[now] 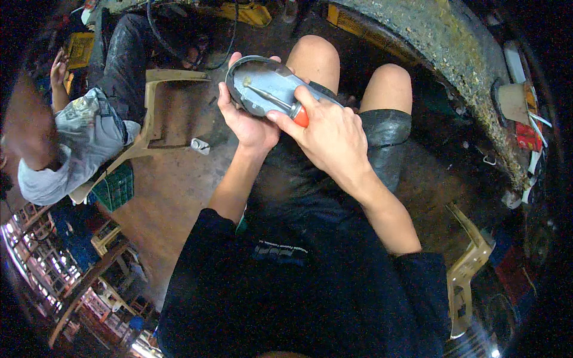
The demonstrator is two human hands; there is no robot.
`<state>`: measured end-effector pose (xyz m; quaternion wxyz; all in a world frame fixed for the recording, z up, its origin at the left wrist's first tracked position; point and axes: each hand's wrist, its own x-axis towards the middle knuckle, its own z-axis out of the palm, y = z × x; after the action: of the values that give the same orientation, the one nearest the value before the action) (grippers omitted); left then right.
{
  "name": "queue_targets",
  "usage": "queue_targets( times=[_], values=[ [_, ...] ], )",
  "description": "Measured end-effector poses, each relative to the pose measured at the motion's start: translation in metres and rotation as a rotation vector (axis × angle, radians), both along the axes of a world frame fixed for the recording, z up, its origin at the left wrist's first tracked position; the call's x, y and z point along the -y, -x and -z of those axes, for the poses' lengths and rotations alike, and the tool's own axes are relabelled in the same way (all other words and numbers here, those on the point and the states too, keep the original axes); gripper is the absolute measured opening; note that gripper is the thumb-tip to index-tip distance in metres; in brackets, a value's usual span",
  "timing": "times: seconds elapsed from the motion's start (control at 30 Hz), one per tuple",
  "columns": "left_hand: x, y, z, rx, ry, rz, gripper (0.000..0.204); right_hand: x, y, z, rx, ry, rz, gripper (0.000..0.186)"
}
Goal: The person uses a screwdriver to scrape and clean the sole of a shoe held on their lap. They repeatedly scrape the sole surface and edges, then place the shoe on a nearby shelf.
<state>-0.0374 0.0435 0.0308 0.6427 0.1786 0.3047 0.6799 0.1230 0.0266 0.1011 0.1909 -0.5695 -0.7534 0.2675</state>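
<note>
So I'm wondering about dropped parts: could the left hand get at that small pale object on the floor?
Probably not right now: the left hand is cupping the grey oval part, though the floor between it and the small pale object looks open.

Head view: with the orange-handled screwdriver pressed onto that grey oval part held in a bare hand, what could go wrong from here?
1. The orange-handled screwdriver has its tip on a fastener of the grey oval metal part; if it slips, the shaft could jab the left hand cupping the part from below.
2. The part is held in the air above the knees, unsupported, so pushing from the right hand might twist or drop it.
3. A loosened fastener could fall onto the cluttered brown floor.
</note>
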Motion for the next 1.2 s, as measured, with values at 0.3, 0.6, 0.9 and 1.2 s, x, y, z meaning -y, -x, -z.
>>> queue_targets(
  times=[0.3, 0.6, 0.9, 1.2],
  values=[
    [0.002, 0.002, 0.003, 0.195, -0.044, 0.065, 0.074, 0.003, -0.008, -0.001, 0.007, 0.085, -0.096, 0.064],
    [-0.001, 0.000, 0.003, 0.059, 0.018, 0.029, 0.071, 0.006, -0.002, 0.002, -0.017, 0.007, 0.026, 0.057],
    [-0.002, -0.005, -0.004, -0.087, 0.055, -0.058, 0.077, 0.002, -0.002, -0.001, 0.018, 0.126, 0.147, 0.063],
    [-0.004, -0.005, 0.000, -0.128, 0.033, -0.068, 0.077, -0.006, 0.008, -0.006, -0.020, 0.104, 0.172, 0.066]
  ],
)
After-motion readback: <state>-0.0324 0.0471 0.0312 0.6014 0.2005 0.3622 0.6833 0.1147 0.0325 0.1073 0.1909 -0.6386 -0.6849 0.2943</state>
